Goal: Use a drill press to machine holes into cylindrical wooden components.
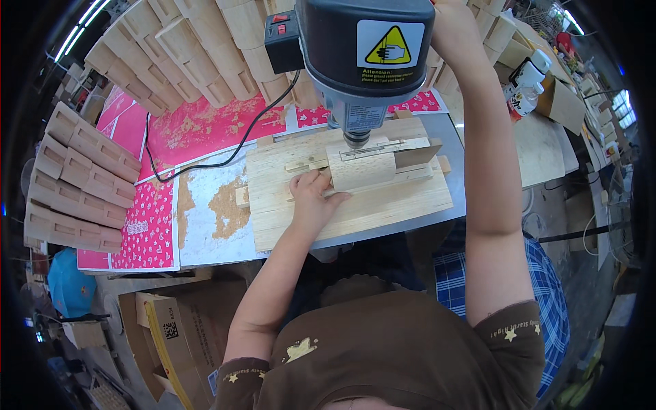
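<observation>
A drill press point(369, 48) with a dark head stands over a pale wooden board point(294, 229). Under its chuck point(357, 139) lies a rounded wooden block point(362, 171), set between wooden strips on the board. My left hand point(314, 198) holds the block's left end, fingers curled at the edge and thumb along the near side. A thin flat plate point(418, 156) stands at the block's right end. My right hand point(447, 31) is raised beside the drill head at the top edge. Its fingers are cut off or hidden, so what they hold cannot be seen.
Stacked wooden pieces with slots point(205, 61) rise behind the press, and more point(82, 181) stand at left. A black cable point(256, 126) loops over the pink sheet point(205, 133), which has sawdust. Bottles point(526, 85) stand at right; a cardboard box point(184, 342) sits below the table.
</observation>
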The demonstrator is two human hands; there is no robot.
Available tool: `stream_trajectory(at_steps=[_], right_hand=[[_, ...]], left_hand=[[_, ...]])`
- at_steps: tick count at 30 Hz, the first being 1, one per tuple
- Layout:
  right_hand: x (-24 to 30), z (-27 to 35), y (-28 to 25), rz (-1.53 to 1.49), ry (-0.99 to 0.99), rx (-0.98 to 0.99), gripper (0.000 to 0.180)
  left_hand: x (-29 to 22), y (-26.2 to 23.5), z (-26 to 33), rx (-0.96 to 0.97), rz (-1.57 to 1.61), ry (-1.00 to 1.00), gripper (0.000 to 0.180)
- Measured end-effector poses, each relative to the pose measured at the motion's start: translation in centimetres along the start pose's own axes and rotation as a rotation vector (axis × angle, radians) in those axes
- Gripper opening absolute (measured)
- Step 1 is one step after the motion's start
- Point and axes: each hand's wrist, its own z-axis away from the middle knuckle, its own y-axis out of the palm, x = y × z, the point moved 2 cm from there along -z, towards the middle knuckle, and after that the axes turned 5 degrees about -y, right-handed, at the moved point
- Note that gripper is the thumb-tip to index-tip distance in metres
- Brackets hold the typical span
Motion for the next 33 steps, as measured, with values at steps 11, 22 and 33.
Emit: stream_trajectory(at_steps=[11, 22, 33], right_hand=[[-0.3, 16.0, 0.3, -0.25, -0.158, -0.169, 0.01], [-2.3, 16.2, 2.1, -0.249, -0.529, -0.323, 0.006], [-1.5, 1.4, 1.9, -0.3, -0.024, -0.189, 0.024]], left_hand=[[0.6, -0.3, -0.4, 0.001, -0.009, -0.002, 0.038], [0.7, 0.3, -0.1, -0.057, -0.041, 0.083, 0.046], [-0.5, 0.0, -0.6, 0.057, 0.172, -0.165, 0.032]])
